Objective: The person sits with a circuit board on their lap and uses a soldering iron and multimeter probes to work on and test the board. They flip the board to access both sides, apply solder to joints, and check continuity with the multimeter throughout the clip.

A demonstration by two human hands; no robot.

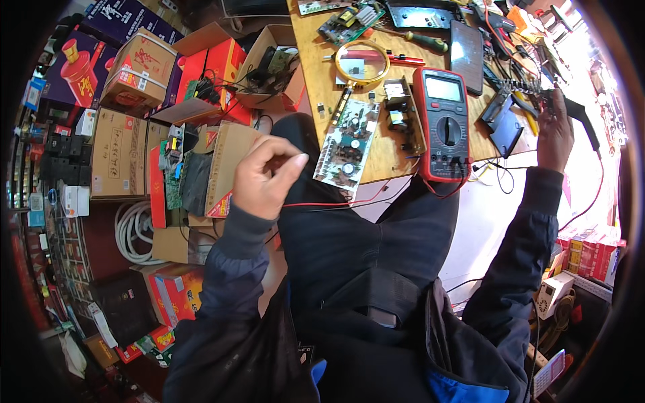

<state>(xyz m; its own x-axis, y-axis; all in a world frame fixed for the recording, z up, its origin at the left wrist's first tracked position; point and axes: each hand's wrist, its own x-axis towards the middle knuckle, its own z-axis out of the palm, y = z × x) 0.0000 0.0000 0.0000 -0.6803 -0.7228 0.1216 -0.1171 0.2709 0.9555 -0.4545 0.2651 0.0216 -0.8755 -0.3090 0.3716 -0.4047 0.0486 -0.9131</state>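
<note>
My left hand (263, 176) is raised left of the workbench, thumb and fingers curled together. I cannot make out whether anything small is between them. Red and black test leads (349, 203) run past its wrist. At the right side of the bench, my right hand (556, 131) has its fingers round a black soldering iron (583, 122), whose cord hangs down. Beside those fingers is a coiled metal iron holder (527, 86). Near the bench's front edge lies a circuit board (348, 142) with mounted parts, and a magnifying glass (363, 62) lies above it.
A red multimeter (443, 124) lies right of an open metal-cased module (403, 117). Farther back are a dark phone (467, 57), a screwdriver (430, 42) and another circuit board (351, 25). Cardboard boxes (119, 154) with boards and cables crowd the left. My legs are under the bench edge.
</note>
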